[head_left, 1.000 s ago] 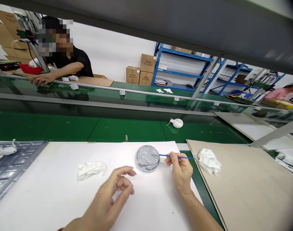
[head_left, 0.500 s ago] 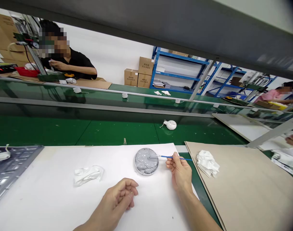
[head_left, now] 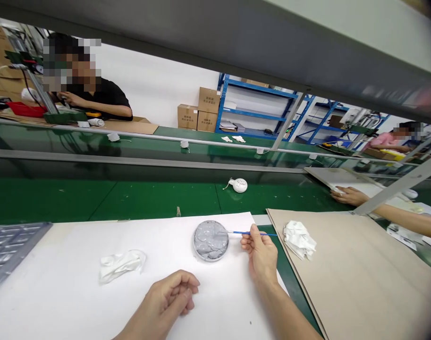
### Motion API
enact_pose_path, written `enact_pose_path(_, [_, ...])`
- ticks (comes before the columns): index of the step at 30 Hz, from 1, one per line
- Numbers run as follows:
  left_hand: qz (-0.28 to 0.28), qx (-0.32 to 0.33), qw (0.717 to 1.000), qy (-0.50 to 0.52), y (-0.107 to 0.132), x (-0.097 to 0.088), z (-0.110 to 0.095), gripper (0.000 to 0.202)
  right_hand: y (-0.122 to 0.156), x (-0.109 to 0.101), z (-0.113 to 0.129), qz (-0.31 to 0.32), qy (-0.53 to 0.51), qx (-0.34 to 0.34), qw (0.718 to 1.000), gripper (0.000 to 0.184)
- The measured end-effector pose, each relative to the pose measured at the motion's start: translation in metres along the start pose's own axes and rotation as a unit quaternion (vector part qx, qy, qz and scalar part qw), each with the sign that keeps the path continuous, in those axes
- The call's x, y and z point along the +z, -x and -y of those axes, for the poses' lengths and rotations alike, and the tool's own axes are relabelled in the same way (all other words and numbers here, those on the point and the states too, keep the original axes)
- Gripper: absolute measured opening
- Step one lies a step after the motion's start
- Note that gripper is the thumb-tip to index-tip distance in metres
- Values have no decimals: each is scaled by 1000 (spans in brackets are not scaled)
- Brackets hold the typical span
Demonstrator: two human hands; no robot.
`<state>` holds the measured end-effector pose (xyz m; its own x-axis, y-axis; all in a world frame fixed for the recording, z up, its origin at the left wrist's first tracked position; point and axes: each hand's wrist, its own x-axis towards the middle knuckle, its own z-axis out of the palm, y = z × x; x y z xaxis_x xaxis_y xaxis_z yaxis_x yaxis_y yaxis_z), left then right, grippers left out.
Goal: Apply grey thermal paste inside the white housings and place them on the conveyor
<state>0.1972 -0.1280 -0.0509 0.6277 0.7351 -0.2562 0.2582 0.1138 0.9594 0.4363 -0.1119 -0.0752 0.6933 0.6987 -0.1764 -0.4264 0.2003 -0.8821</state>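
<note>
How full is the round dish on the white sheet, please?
It looks filled, not empty: lumpy grey paste spreads across the round dish, out to about its rim. I cannot tell its depth.

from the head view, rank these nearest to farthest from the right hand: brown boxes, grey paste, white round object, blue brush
From the right hand:
1. Blue brush, held in it
2. Grey paste, just left
3. White round object, ahead, slightly left
4. Brown boxes, farthest ahead, leftward

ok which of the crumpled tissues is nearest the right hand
The bunched tissue on the brown cardboard, beside the right hand; the flatter tissue lies farther left, on the white sheet.
</note>
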Motion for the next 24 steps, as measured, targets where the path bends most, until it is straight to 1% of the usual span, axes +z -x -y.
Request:
enact_pose_path(6, [-9, 11, 1000, -9, 1, 0, 6, 17, 2, 2, -4, 11, 56, -87, 995, 37])
enact_pose_path(10, [-6, 13, 1000, -18, 1, 0, 9, 18, 6, 3, -7, 26, 88, -125, 988, 36])
enact_pose_path(21, [-10, 20, 1000, -21, 0, 2, 7, 17, 6, 3, -12, 44, 98, -140, 984, 35])
enact_pose_path(24, [-14, 26, 999, -17, 0, 2, 9, 18, 5, 3, -13, 45, 97, -127, 986, 35])
